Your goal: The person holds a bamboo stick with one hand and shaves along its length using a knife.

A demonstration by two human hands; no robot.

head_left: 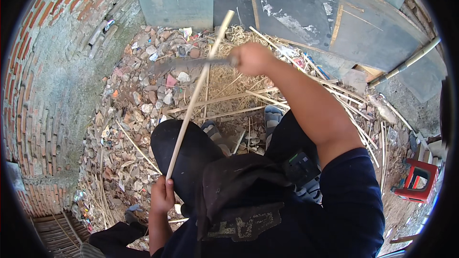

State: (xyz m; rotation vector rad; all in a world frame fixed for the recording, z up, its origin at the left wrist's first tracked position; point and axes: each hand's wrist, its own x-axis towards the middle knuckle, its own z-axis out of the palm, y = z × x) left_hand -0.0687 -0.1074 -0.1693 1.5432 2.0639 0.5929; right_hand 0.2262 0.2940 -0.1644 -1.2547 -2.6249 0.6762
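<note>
A long pale bamboo strip [192,101] slants from my left hand [163,197], over my left thigh, up toward the far wall panels. The left hand is closed round its near end. My right hand [254,59] is a fist on the handle of a machete [219,61], its arm stretched far forward. The dark blade points left and is smeared by motion. It crosses the strip near its far end; whether it touches the strip I cannot tell.
Loose bamboo strips [351,110] lie right and ahead, with shavings [229,74] between. Stony rubble [138,114] covers the ground. A brick wall [52,76] stands left, dark panels [296,14] ahead, a red plastic stool [417,181] right. A dark-trousered leg [114,240] shows lower left.
</note>
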